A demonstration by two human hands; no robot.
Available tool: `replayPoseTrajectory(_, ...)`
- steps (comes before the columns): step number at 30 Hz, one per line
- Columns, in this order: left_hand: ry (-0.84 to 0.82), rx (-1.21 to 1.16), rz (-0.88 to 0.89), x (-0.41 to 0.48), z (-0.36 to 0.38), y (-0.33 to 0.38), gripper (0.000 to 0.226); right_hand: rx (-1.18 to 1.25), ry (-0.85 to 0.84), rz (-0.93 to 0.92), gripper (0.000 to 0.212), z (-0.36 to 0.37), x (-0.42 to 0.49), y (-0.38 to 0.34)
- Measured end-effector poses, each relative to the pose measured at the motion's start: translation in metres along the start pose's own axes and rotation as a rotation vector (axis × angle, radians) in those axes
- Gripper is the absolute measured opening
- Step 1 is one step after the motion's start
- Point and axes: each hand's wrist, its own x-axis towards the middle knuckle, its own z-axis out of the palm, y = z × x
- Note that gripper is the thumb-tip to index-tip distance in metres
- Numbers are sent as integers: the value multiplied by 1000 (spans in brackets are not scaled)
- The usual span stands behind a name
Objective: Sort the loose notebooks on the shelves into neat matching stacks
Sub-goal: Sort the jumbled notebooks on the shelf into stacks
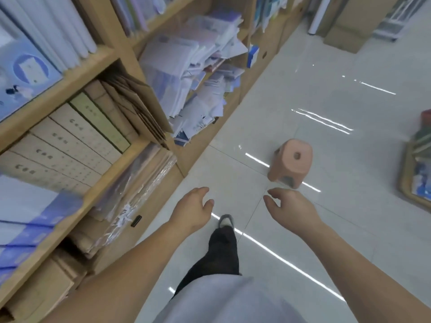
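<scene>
A messy heap of loose pale blue and white notebooks (198, 75) fills the lower shelves of the wooden shelf unit (70, 80) ahead on the left, some hanging over the shelf edge. My left hand (194, 207) and my right hand (288, 206) hang in the air over the floor, well short of the heap. Both have loosely curled fingers and hold nothing. Neat stacks of blue notebooks (30, 224) lie on a shelf at the near left.
Brown box files (70, 141) and wrapped brown packs (140, 183) fill the nearer shelves. A small pink plastic stool (290, 163) stands on the glossy tiled floor just beyond my right hand. A wooden display (415, 169) sits at the right edge, cardboard boxes (345, 33) at the far end.
</scene>
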Motion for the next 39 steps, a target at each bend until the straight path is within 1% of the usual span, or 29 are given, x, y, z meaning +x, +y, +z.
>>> replayPoseTrajectory(5,-44,-19,47,119,-11,51,55,40,21,73,40,-48,101,18)
replayPoseTrajectory(8,-41,-23,75,179,-24,91,54,30,58,50,39,-88,159,21)
replayPoseTrajectory(10,-25,-40,78,213,-33,118,53,45,25,56,41,-118,195,16)
replayPoseTrajectory(11,-20,-48,78,230,-37,130,52,47,35,49,45,-134,212,14)
replayPoseTrajectory(13,2,-75,66,264,-42,155,49,21,114,13,53,-156,252,18)
replayPoseTrajectory(15,23,-123,53,293,-44,176,46,-55,135,-35,55,-169,291,29)
replayPoseTrajectory(17,56,-173,8,329,-39,202,43,-73,88,-67,54,-195,330,38)
replayPoseTrajectory(19,88,-204,-14,346,-38,215,38,-46,47,-131,48,-217,351,33)
replayPoseTrajectory(21,158,-270,-81,370,-34,235,38,-36,-5,-229,42,-248,389,38)
replayPoseTrajectory(23,230,-337,-124,390,-37,253,39,-50,-17,-319,38,-269,427,39)
replayPoseTrajectory(27,344,-438,-236,419,-55,262,38,-15,-92,-409,31,-289,488,19)
replayPoseTrajectory(31,424,-498,-311,460,-84,252,33,-42,-126,-518,35,-303,551,-23)
replayPoseTrajectory(34,474,-520,-311,507,-111,242,26,-90,-131,-543,27,-311,604,-59)
replayPoseTrajectory(37,492,-502,-306,550,-137,239,27,-120,-141,-579,27,-322,647,-89)
replayPoseTrajectory(39,516,-497,-286,570,-149,240,19,-151,-155,-613,24,-327,670,-104)
